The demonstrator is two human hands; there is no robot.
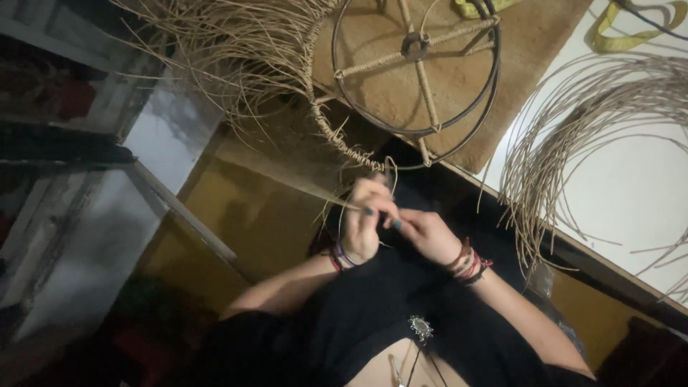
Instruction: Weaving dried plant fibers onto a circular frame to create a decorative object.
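A round black metal frame (493, 79) with cane-wrapped spokes lies on a brown mat (523, 50). Woven cane runs along its left rim (337, 140), and many loose strands (229, 50) fan out to the upper left. My left hand (364, 223) is just below the frame's lower rim. It pinches a thin rattan strand (315, 192) that runs off to the left. My right hand (428, 235) is pressed against the left one, its fingertips closed on the same strand. Both wrists wear bracelets, and the nails are painted dark.
A loose bundle of long rattan strands (588, 122) curves over the white surface (631, 193) on the right. A yellow-green strap (623, 37) lies at the top right. To the left are a yellowish panel (244, 215) and dim window frames (86, 115).
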